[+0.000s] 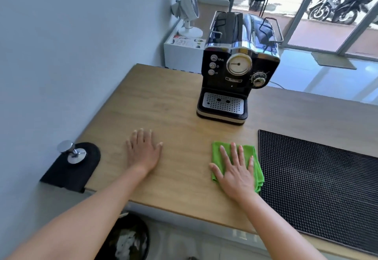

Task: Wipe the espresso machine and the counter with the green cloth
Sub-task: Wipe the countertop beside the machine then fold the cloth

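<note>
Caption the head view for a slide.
Right hand flat on green cloth, left hand on counter, before espresso machine.

wooden counter (167,104); espresso machine (235,69), green cloth (218,157), mat (319,182)

The espresso machine (239,63) carries the only markings. A small nameplate (233,80) sits on its front just below the round dial gauge (239,64), but its lettering is too blurred to read. Left of the gauge, three round buttons (212,65) stand in a column, each with a tiny white symbol beside it, too small to make out. The gauge face shows a needle, with no numbers legible. Behind the machine to its left, a white box (184,45) bears printed pictures and illegible marks.
</note>
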